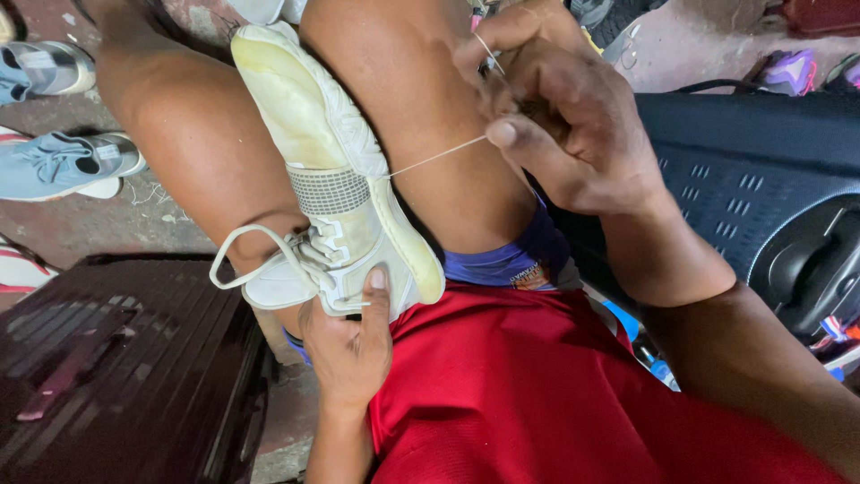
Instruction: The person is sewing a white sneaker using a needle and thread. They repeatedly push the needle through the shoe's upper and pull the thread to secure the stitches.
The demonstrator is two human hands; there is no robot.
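Note:
A white sneaker [345, 193] with a yellowed sole lies clamped between my bare knees, sole edge turned up. My left hand [351, 339] grips its laced front from below, thumb pressed on the upper. My right hand [563, 125] is up at the right, pinching a pale thread [439, 156] that runs taut from the shoe's side seam to my fingers. A thin needle-like tool [488, 52] shows between the fingers. A loose white lace [251, 255] loops out at the left.
Light blue sneakers [63, 164] and another grey shoe [45, 67] lie on the reddish floor at left. A dark ribbed case [116, 367] sits at lower left. A black plastic stool or crate [761, 179] stands at right. I wear a red shirt [537, 394].

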